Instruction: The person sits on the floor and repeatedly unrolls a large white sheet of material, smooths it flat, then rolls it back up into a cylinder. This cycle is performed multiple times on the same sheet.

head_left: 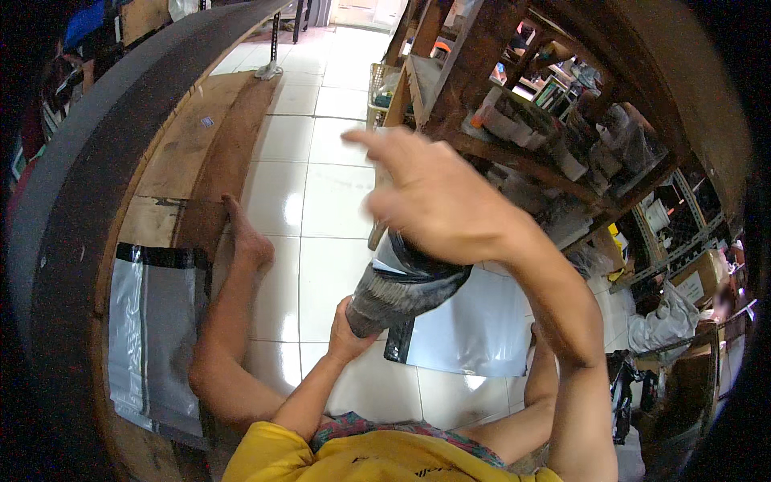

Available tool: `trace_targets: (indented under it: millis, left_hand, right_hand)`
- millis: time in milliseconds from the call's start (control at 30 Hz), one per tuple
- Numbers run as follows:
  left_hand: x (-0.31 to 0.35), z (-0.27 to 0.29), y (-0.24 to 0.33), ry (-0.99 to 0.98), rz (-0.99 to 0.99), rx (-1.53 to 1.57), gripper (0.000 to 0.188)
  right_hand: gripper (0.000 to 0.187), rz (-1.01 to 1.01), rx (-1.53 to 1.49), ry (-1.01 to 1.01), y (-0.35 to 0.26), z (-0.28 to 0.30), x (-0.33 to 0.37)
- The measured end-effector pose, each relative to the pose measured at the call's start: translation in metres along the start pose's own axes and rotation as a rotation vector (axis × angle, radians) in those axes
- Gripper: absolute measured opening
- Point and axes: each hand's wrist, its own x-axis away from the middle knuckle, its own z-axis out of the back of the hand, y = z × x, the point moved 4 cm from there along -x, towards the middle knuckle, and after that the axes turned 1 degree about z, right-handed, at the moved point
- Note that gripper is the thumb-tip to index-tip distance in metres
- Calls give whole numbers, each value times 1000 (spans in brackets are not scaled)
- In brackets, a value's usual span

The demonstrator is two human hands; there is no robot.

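My left hand (350,336) is wrapped around the lower end of a dark grey, ribbed bundle (385,297) with shiny black plastic at its upper end. Above the bundle is my right hand (442,197), blurred by motion. Its index finger stretches out to the left and its thumb stands apart, with nothing visible between them. The right wrist hides part of the bundle's top. A pale plastic mailing bag (470,321) with a black edge lies on the floor behind the bundle, between my legs.
To the left, grey plastic mailing bags (157,337) lie on a wooden board (173,153). Wooden shelving (474,60) with plastic-wrapped items rises at the right. A yellow basket (382,84) stands farther off beside white floor tiles (273,193). Cartons (699,281) and a black plastic bag (622,394) sit at right.
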Motion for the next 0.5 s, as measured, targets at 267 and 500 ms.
trace_targets:
  millis: [267, 500]
  left_hand:
    - [-6, -6, 2, -11, -96, -98, 107]
    - [0, -3, 21, 30, -54, -102, 107]
  right_hand:
    - [74, -19, 82, 12, 5, -1, 7]
    - [76, -79, 10, -72, 9, -2, 10]
